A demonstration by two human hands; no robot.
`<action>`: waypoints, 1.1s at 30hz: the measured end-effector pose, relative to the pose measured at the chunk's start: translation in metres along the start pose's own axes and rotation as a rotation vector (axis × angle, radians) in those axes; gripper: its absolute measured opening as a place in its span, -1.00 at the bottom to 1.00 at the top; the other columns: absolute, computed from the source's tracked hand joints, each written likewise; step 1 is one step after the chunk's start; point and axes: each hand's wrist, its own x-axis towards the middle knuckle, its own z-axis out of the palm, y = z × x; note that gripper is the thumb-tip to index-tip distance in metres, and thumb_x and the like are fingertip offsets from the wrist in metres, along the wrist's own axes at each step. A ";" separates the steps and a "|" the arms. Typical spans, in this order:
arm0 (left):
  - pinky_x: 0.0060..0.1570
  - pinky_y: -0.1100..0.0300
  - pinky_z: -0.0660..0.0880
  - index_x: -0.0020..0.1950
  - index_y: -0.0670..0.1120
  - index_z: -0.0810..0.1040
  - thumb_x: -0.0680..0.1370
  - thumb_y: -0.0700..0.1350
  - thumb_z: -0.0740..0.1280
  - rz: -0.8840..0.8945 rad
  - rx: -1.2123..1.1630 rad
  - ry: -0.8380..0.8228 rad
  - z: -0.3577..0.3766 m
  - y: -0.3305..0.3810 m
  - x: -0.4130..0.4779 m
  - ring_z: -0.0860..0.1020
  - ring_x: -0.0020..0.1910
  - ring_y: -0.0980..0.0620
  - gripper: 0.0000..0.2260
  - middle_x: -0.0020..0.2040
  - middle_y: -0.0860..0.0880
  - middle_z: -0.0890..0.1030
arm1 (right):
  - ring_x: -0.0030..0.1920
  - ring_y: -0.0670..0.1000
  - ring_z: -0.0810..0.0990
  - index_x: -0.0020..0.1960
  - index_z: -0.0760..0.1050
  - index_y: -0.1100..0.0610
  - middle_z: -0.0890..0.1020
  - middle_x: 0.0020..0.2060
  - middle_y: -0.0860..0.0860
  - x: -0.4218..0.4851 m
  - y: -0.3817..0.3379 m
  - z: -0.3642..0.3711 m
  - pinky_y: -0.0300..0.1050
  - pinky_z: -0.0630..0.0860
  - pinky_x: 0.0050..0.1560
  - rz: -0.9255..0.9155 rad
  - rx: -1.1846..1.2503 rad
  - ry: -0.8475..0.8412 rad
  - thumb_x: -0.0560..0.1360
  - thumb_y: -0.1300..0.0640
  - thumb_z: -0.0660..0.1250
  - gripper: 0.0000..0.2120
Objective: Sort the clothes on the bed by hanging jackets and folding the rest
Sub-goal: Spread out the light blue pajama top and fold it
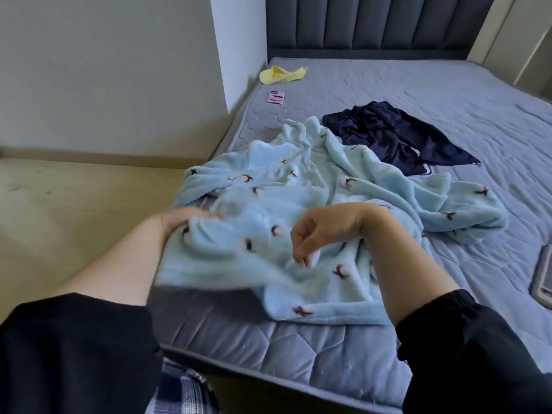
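Light-blue bird-print fleece garment (298, 186), crumpled on near left of grey quilted mattress (298, 348). Left hand (182, 221) gripping left edge, fingers buried in pile; right hand (316, 231) pinching middle fold, fingertips together. Pull taut, lay flat before folding. Dark navy garment (388, 135) just beside far edge, likely to snag; yellow cloth (280, 74) far off.

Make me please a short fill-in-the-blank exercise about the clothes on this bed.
1. The fleece garment that the left hand holds is light ____.
2. The small garment nearest the headboard is ____.
3. Both sleeves of the person are ____.
Missing words: blue; yellow; black.
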 end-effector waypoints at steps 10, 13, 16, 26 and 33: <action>0.15 -0.03 0.53 0.18 -0.14 0.56 0.22 0.26 0.50 0.164 -0.095 -0.144 -0.021 -0.023 0.012 0.63 0.09 -0.12 -0.32 0.08 -0.15 0.66 | 0.17 0.00 0.47 0.31 0.40 0.03 0.48 0.19 -0.07 0.076 -0.004 0.062 -0.16 0.40 0.10 0.164 -0.330 0.203 0.36 -0.35 0.34 -0.33; 0.17 -0.05 0.51 0.15 -0.24 0.57 0.33 0.09 0.47 0.136 -0.153 -0.245 -0.015 -0.038 0.015 0.62 0.07 -0.14 -0.47 0.07 -0.23 0.65 | 0.17 0.09 0.48 0.24 0.39 0.05 0.49 0.14 0.02 0.101 0.004 0.096 -0.14 0.39 0.03 0.136 -0.561 0.300 0.32 -0.04 0.45 -0.45; 0.05 0.04 0.57 0.10 -0.27 0.57 0.49 -0.12 0.37 0.139 -0.156 -0.390 -0.020 -0.050 0.014 0.63 -0.02 -0.11 -0.72 -0.02 -0.21 0.65 | -0.13 0.06 0.53 -0.17 0.39 0.05 0.54 -0.20 -0.02 0.103 -0.006 0.089 -0.15 0.34 -0.23 0.032 -0.546 0.442 0.35 0.13 0.31 -0.89; 0.03 0.03 0.46 0.42 -0.17 0.26 0.47 -0.03 0.38 0.398 0.682 0.420 0.010 0.018 0.013 0.46 0.21 -0.19 -0.40 0.27 -0.18 0.43 | -0.18 -0.05 0.58 0.06 0.60 0.11 0.67 -0.08 0.02 0.070 0.001 0.049 -0.20 0.51 -0.13 0.136 -0.057 0.749 0.52 0.17 0.25 -0.81; 0.29 0.01 0.33 0.48 -0.08 0.24 0.51 -0.11 0.26 0.841 0.593 0.500 0.078 0.096 -0.001 0.27 0.41 -0.15 -0.47 0.45 -0.12 0.29 | 0.29 0.22 0.32 0.31 0.38 0.16 0.39 0.27 0.17 -0.007 0.060 0.001 0.06 0.30 0.25 0.554 -0.247 1.301 0.47 0.07 0.25 -0.58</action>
